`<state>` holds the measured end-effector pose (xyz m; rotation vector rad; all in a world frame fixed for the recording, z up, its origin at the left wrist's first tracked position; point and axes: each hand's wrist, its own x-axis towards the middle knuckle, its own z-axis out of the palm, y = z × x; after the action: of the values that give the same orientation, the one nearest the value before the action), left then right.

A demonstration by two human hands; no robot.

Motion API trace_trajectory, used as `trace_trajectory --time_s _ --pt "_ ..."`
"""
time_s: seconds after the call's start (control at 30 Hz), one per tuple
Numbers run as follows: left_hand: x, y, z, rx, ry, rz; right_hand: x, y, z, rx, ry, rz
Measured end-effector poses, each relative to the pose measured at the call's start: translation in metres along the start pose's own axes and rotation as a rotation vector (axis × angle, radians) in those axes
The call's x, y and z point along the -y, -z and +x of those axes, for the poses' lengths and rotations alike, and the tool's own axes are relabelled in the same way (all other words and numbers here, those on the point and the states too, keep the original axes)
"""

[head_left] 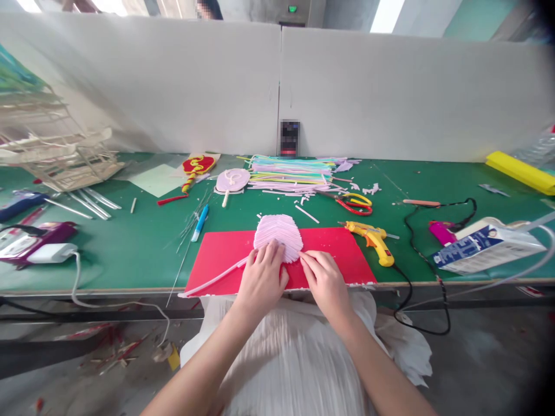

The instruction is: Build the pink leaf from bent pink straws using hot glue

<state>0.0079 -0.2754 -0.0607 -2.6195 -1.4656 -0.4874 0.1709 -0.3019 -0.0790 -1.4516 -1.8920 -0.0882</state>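
A pale pink rounded piece [277,231], covered in slanting rows of fuzzy pipe cleaner, lies on a red board [342,245] at the bench's front edge. My left hand [265,274] rests on its lower part, fingers stretched out and pressing down. A loose pink pipe cleaner [217,281] runs from the board's lower left corner to beneath those fingers. At the piece's lower right edge my right hand [323,277] is closed in a pinch, seemingly on the pipe cleaner's end; the fingers mostly hide it.
A yellow glue gun [373,240] lies right of the board, its black cord hanging over the edge. Beyond are scissors [355,202], bundled pipe cleaners [290,173] and a pink fan shape [233,181]. Left sits a blue pen-like tool [200,222]; right, a carton [488,245].
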Motion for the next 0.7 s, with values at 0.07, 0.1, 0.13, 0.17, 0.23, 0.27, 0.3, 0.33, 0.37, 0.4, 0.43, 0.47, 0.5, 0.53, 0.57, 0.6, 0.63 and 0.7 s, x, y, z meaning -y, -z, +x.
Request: trace_trajectory --time_s 0.07,0.1,0.13,0.17,0.23,0.27,0.3,0.33,0.37,0.4,0.43,0.47,0.5,0.53,0.57,0.6,0.63,0.7 --pt "0.0000 -0.0006 -0.0003 -0.012 0.001 0.000 -0.0001 -0.0003 -0.0001 0.001 -0.003 -0.003" --pt "0.0000 -0.0007 -0.0003 -0.016 -0.001 -0.003 0.0000 -0.0003 -0.0001 0.001 -0.001 -0.004" --pt "0.0000 -0.0006 -0.0003 -0.017 -0.004 -0.006 0.0000 -0.0003 -0.0001 0.002 0.001 -0.005" --pt "-0.0001 -0.0003 -0.0003 -0.016 -0.009 -0.010 0.0001 -0.0003 -0.0001 0.001 0.002 -0.007" --pt "-0.0002 0.0003 -0.0001 -0.009 -0.018 -0.015 0.0003 -0.0003 0.0001 -0.002 0.002 -0.013" --pt "-0.0002 0.0006 -0.0001 -0.006 -0.019 -0.016 0.0004 -0.0002 0.0002 -0.002 0.002 -0.015" --pt "-0.0003 0.0006 -0.0001 -0.004 -0.019 -0.016 0.0006 -0.0002 0.0003 -0.002 0.003 -0.017" --pt "-0.0003 0.0005 -0.0002 -0.006 -0.017 -0.016 0.0007 -0.0003 0.0003 -0.003 0.003 -0.017" --pt "-0.0002 0.0002 -0.0004 -0.010 -0.015 -0.016 0.0007 -0.0003 0.0003 -0.003 0.004 -0.016" --pt "-0.0001 -0.0003 -0.0006 -0.015 -0.014 -0.015 0.0007 -0.0005 0.0003 -0.003 0.004 -0.015" --pt "0.0000 -0.0008 -0.0009 -0.020 -0.013 -0.013 0.0007 -0.0006 0.0002 -0.004 0.003 -0.014" --pt "0.0001 -0.0014 -0.0012 -0.026 -0.013 -0.011 0.0006 -0.0007 0.0000 -0.004 0.001 -0.013" --pt "0.0002 -0.0019 -0.0015 -0.029 -0.012 -0.010 0.0005 -0.0008 -0.0001 -0.004 -0.001 -0.013" --pt "0.0003 -0.0024 -0.0018 -0.031 -0.011 -0.008 0.0004 -0.0009 -0.0003 -0.001 -0.003 -0.013" --pt "0.0003 -0.0027 -0.0021 -0.031 -0.011 -0.006 0.0003 -0.0009 -0.0004 0.004 -0.005 -0.013" --pt "0.0003 -0.0030 -0.0023 -0.031 -0.010 -0.005 0.0002 -0.0008 -0.0005 0.008 -0.007 -0.014" --pt "0.0003 -0.0032 -0.0024 -0.031 -0.009 -0.003 0.0002 -0.0008 -0.0005 0.012 -0.008 -0.016" --pt "0.0002 -0.0033 -0.0024 -0.029 -0.007 -0.002 0.0001 -0.0005 -0.0003 0.014 -0.006 -0.021"
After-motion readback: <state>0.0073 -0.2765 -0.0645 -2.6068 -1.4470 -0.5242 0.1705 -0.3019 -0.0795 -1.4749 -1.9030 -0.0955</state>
